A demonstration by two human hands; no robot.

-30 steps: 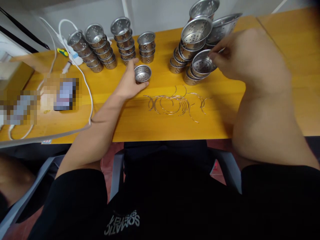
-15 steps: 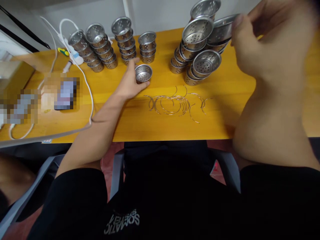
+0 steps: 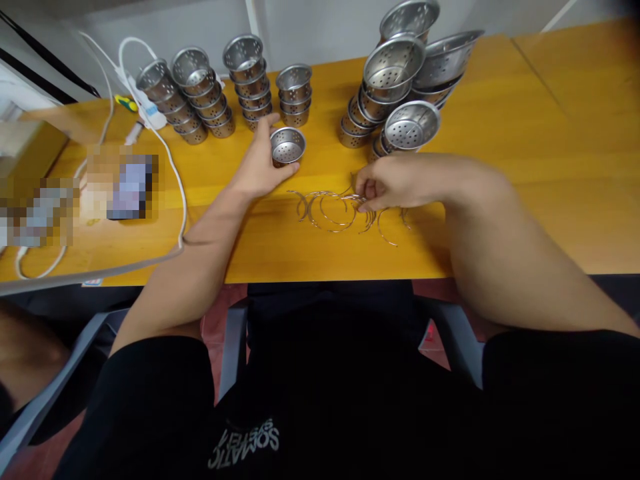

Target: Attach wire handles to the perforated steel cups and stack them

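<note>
Toward the bench's (image 3: 310,257) front edge, springy-looking wires (image 3: 342,222) are best pinched mid-arc, right hand (image 3: 393,181) narrowed, hold unclear, left hand (image 3: 260,165) wrapped round a cup (image 3: 289,148).

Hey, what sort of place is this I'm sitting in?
It looks like a small workshop or office workspace, though I can't be sure which: there's a wooden table against a wall, stacks of perforated metal cups and loose curved wires by your right hand.
</note>
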